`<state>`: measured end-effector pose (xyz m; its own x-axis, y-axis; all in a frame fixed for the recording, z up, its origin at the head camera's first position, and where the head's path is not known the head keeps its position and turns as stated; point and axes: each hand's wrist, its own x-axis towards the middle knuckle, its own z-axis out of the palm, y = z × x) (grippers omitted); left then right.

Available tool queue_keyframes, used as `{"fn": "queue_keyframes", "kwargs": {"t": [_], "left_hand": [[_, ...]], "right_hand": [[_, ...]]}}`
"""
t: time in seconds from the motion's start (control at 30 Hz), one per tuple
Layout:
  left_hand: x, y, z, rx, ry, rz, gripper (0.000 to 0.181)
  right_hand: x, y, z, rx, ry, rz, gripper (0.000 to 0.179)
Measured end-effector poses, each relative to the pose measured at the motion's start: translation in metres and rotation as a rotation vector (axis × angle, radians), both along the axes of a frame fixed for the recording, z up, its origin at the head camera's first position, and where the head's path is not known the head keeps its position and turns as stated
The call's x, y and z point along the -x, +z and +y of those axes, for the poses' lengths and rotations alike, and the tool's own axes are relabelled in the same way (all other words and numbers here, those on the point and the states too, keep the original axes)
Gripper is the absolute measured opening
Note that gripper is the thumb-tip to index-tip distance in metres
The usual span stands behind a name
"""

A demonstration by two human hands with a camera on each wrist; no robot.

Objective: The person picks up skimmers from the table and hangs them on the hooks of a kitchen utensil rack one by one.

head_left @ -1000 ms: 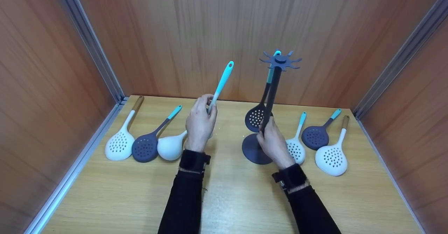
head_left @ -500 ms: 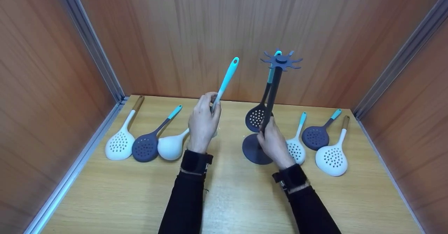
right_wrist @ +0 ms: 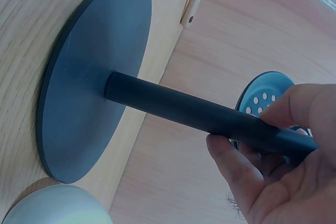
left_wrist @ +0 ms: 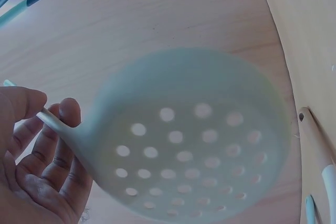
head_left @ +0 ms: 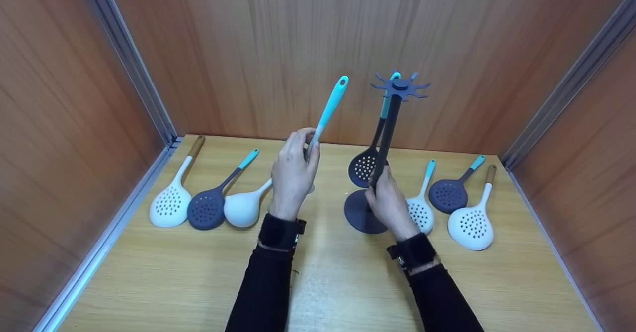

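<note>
My left hand (head_left: 294, 170) pinches a white skimmer with a turquoise handle (head_left: 333, 103) by its neck. The handle points up and to the right. In the left wrist view its wide perforated head (left_wrist: 194, 85) shows, held in front of the back wall. My right hand (head_left: 390, 204) grips the post of a dark utensil stand (head_left: 389, 125), fingers and thumb around it. The stand's round base (right_wrist: 100, 72) rests on the table, and a crown of hooks (head_left: 400, 87) tops the post. From it hangs a dark skimmer with a turquoise handle (head_left: 355, 172), behind the post.
On the left lie a white skimmer (head_left: 170, 207), a dark skimmer (head_left: 206, 208) and a white ladle (head_left: 242, 210). To the right are a small white skimmer (head_left: 420, 213), a dark one (head_left: 447, 195) and a white wooden-handled one (head_left: 471, 227). Wooden walls (head_left: 318, 39) enclose the table.
My left hand has moved slightly right, and the white skimmer's handle has risen and come closer to the stand. The right hand and the stand stay where they were.
</note>
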<state>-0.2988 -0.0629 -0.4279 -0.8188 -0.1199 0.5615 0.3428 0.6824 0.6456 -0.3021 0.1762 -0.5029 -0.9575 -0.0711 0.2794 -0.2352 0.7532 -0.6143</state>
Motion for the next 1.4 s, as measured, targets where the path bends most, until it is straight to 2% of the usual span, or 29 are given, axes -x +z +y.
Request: {"fn": "queue_keyframes", "kwargs": {"t": [0.33, 0.63, 0.77, 1.1, 1.4], "left_hand": [[-0.005, 0.005, 0.004, -0.014, -0.028, 0.015, 0.031], [-0.014, 0.013, 0.009, -0.012, -0.071, 0.091, 0.029], [-0.017, 0.015, 0.012, 0.001, -0.077, 0.092, 0.029], [-0.017, 0.017, 0.018, 0.023, -0.095, 0.070, 0.031], [-0.013, 0.014, 0.025, 0.034, -0.139, 0.073, 0.031]], "right_hand": [[0.002, 0.002, 0.000, 0.007, -0.002, -0.035, 0.041], [0.001, -0.001, 0.001, -0.009, -0.014, -0.023, 0.037], [0.001, 0.000, 0.000, 0.000, -0.010, -0.028, 0.037], [0.001, 0.003, 0.000, 0.009, -0.017, -0.054, 0.038], [0.002, 0.002, 0.000, 0.004, -0.014, -0.059, 0.036]]}}
